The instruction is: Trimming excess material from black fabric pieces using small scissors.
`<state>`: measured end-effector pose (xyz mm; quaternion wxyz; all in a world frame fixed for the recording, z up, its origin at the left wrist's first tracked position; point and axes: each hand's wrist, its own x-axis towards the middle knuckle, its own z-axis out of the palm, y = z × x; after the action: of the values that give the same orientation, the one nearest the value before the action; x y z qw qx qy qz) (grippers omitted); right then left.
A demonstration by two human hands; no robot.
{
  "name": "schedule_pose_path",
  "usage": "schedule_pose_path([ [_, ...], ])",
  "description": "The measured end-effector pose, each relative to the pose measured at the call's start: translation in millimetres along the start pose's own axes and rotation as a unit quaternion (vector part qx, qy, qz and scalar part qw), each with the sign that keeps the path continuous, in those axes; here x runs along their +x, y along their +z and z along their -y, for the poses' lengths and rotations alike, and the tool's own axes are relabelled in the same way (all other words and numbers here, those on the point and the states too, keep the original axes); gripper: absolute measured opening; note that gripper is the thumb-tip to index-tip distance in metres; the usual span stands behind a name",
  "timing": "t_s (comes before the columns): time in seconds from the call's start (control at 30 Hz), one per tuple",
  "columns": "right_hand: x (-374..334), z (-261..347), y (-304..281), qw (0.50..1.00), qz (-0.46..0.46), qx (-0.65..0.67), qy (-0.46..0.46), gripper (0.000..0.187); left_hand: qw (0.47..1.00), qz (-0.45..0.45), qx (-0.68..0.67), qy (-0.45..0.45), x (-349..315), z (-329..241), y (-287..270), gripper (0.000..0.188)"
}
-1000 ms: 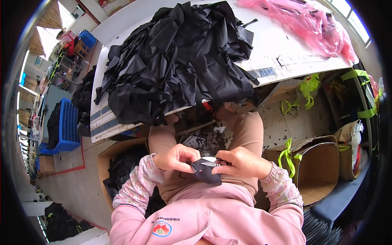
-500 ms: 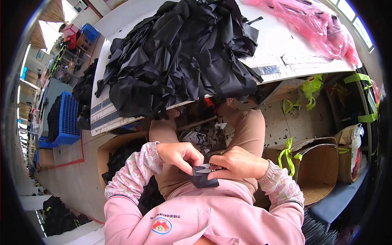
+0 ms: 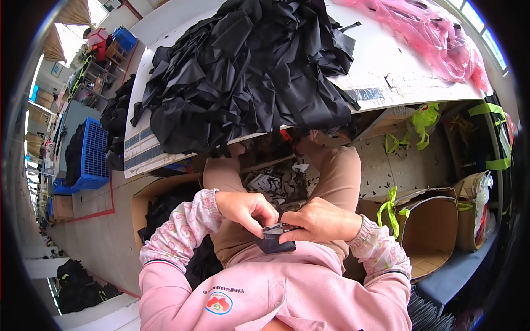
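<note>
Over my lap, my left hand (image 3: 249,212) pinches the edge of a small black fabric piece (image 3: 277,245) between thumb and fingers. My right hand (image 3: 320,220) is closed around a pair of thread snips (image 3: 273,229), whose silver blades point left and lie at the upper edge of the fabric, close to my left fingertips. The fabric hangs down from there against my pink top. Beyond my knees, a big heap of black fabric pieces (image 3: 248,71) covers much of the white table (image 3: 381,55) and droops over its near edge.
Pink plastic sheeting (image 3: 430,38) lies at the table's far right. An open cardboard box (image 3: 428,237) with a yellow-green ribbon (image 3: 391,212) stands to my right. Another box (image 3: 144,207) holding black fabric is at my left. A blue crate (image 3: 93,154) stands farther left; scraps litter the floor.
The snips' blades look closer together than before and have tilted slightly at the fabric's edge. Both hands stay almost in place. The whole view has shifted a little.
</note>
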<state>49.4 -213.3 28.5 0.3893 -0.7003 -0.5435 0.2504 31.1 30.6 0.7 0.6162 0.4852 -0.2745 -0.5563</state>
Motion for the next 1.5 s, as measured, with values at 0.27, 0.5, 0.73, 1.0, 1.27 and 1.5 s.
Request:
schedule_pose_path([
  [0.27, -3, -6, 2, 1.000, 0.014, -0.012, 0.001, 0.037, 1.000, 0.004, 0.006, -0.002, 0, 7, -2, 0.011],
  [0.5, -8, -3, 5, 0.990, -0.126, 0.003, 0.070, 0.038, 0.960, -0.260, -0.056, 0.092, -3, 8, 12, 0.009],
  [0.73, -1, 5, 23, 0.960, -0.239, -0.091, 0.110, 0.034, 0.867, -0.462, -0.008, 0.186, 1, 23, 31, 0.008],
  [1.0, 7, 6, 22, 0.964, -0.241, -0.048, 0.103, 0.035, 0.859, -0.466, 0.054, 0.204, -1, 14, 41, 0.008],
  [1.27, 7, 11, 15, 0.970, -0.184, 0.014, 0.158, 0.038, 0.852, -0.481, 0.054, 0.200, -4, 15, 44, 0.007],
  [1.5, 7, 14, 22, 0.965, -0.232, -0.064, 0.105, 0.036, 0.853, -0.473, 0.059, 0.213, 0, 18, 50, 0.007],
])
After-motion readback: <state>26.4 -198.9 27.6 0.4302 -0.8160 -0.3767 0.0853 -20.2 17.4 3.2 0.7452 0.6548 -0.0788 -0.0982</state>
